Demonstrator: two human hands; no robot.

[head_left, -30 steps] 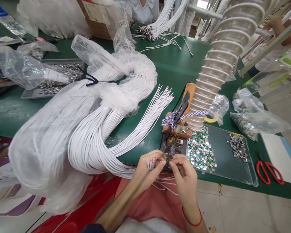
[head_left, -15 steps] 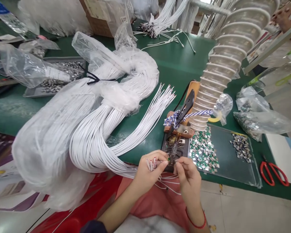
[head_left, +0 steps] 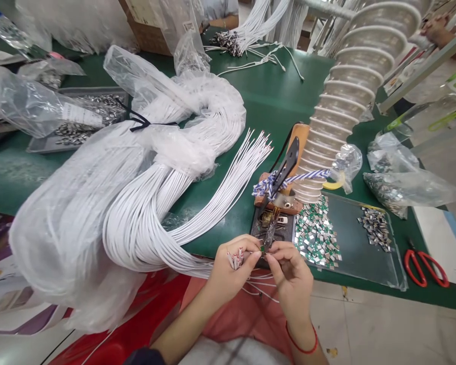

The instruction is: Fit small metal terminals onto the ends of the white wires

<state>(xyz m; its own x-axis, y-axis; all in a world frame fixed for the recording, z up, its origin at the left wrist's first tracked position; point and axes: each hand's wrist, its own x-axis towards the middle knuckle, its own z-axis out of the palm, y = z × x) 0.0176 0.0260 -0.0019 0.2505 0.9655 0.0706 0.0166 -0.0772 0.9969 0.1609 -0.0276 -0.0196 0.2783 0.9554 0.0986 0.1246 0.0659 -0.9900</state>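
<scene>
My left hand [head_left: 228,276] is closed around several white cables, whose stripped ends [head_left: 235,259] with reddish cores poke out above the curled fingers. Just past its thumb and forefinger tips shows a small green circuit board [head_left: 262,249]. My right hand [head_left: 295,276], with a red cord on the wrist, pinches thumb and forefinger together right beside that board; what lies between them is too small to make out. Both hands meet in front of a small soldering stand [head_left: 270,230] with a dark base, a black lever [head_left: 289,159] and a blue-and-white striped cord [head_left: 268,186].
A big bundle of white cables [head_left: 137,223], partly in plastic, lies to the left. Green boards [head_left: 319,233] and metal connectors [head_left: 375,228] lie on a tray [head_left: 359,263] at right. Red-handled scissors [head_left: 425,266] are beyond it. A ribbed hose [head_left: 349,101] descends behind the stand.
My right hand has moved slightly left, its fingertips now meeting those of my left hand at the green board. The whole view has shifted a little. A person's arm now shows at the back.
</scene>
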